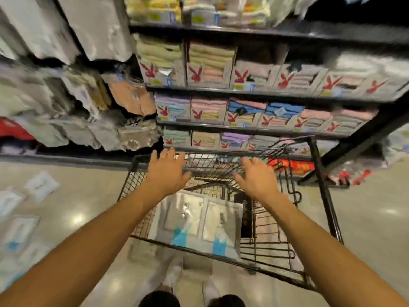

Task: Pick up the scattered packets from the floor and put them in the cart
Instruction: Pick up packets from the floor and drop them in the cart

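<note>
Reaching over the black wire shopping cart (318, 173), both bare hands hang above the basket with fingers spread and nothing gripped. The left hand (167, 172) hovers near the far-left rim; the right hand (256, 179) hovers over the far-right part of the basket. Neither hand touches a packet or, as far as the blurred view shows, the wire.

Completed portion: at least two flat clear packets with blue printed labels (199, 220) lie side by side inside the basket, toward its near end. Whether more lie beneath them cannot be told.

Remaining portion: several similar packets on the floor (41, 185) lie scattered to the left of the cart, well apart from it, spread from the upper left down toward the lower-left edge of the view. Motion blur prevents an exact count; at least four are visible.

Judgement: the task is partly done, with more packets apparently on the floor than in the cart. Store shelving with boxed towels (208, 65) stands behind the cart and plays no part.
</note>
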`<move>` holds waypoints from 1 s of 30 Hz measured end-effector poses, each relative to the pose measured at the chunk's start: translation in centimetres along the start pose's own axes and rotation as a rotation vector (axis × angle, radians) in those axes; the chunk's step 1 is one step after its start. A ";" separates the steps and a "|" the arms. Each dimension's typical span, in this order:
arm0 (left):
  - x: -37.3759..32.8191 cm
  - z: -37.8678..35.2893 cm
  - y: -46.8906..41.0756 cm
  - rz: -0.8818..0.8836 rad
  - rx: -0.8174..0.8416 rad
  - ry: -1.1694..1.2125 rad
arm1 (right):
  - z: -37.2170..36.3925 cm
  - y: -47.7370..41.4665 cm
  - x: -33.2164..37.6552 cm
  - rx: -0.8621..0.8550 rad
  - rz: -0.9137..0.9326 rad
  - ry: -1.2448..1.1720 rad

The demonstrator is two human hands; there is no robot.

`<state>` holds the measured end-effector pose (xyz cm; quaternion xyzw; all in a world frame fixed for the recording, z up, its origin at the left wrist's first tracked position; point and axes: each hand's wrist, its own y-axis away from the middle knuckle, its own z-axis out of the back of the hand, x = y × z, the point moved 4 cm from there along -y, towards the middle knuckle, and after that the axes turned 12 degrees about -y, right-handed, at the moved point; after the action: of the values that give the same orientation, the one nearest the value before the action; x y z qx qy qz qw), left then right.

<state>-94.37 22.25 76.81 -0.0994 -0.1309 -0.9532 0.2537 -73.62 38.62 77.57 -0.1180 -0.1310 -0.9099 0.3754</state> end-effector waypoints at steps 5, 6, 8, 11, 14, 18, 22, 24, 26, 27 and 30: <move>6.0 8.2 7.7 0.208 -0.081 -0.022 | 6.9 -0.4 10.4 -0.092 0.358 0.147; 7.5 8.8 10.1 0.272 -0.081 -0.022 | 7.5 0.1 13.3 -0.106 0.434 0.159; 10.6 9.5 15.4 0.411 -0.076 -0.048 | 8.3 1.5 19.7 -0.132 0.591 0.176; 15.3 10.0 25.5 0.608 -0.002 -0.072 | 7.7 5.9 30.0 -0.098 0.819 0.162; 19.6 9.5 37.0 0.837 0.053 -0.114 | 6.2 12.4 39.3 -0.066 1.012 0.116; 22.0 6.9 52.5 1.116 0.124 -0.095 | 3.2 22.0 48.2 0.007 1.218 0.038; 21.6 4.2 66.0 1.333 0.177 -0.083 | -0.5 32.1 54.6 0.082 1.380 -0.001; 21.2 2.8 71.7 1.393 0.191 -0.079 | -2.7 36.4 57.3 0.122 1.419 0.000; 21.1 1.4 76.9 1.428 0.206 -0.071 | -4.9 40.2 59.6 0.153 1.445 0.009; 21.2 0.5 79.3 1.441 0.217 -0.075 | -5.8 41.9 60.6 0.169 1.446 0.007; 22.0 -2.3 85.2 1.465 0.241 -0.088 | -8.6 46.0 63.3 0.191 1.444 0.014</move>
<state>-69.92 -59.84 97.20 -0.1706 -0.1449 -0.5141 0.8280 -85.48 -36.92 96.25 -0.1359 -0.0970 -0.4205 0.8918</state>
